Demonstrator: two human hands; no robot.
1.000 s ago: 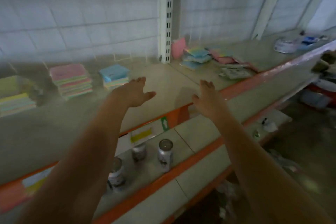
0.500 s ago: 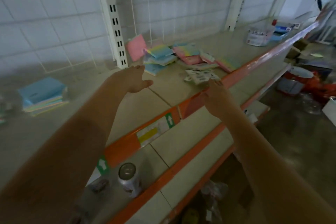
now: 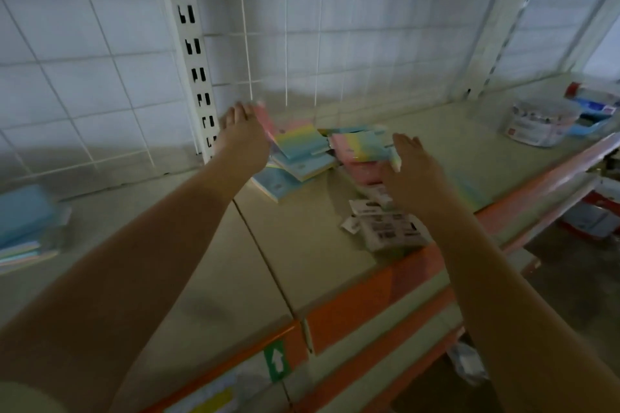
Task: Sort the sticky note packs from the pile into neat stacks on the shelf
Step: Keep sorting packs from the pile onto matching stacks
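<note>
Head view — hands (image 3: 243, 141) seemingly reach pile (image 3: 302, 157).

Both hands have travelled along the shelf (image 3: 302, 245) to the pile of sticky note packs (image 3: 302, 157) by the back edge — the left hand (image 3: 243, 141) now reaching a pink pack (image 3: 263, 121), the right hand (image 3: 412, 174) over the pile's front side, fingers straight.

At centre frame the pile of sticky note packs (image 3: 330, 157) shows pastel pink, blue and yellow-to-green rainbow bands. At the left edge a stack (image 3: 25, 228) is blue-topped. The shelf (image 3: 302, 255) is beige with an orange front edge (image 3: 369, 305); white cards (image 3: 389, 231) carry black barcodes.
</note>
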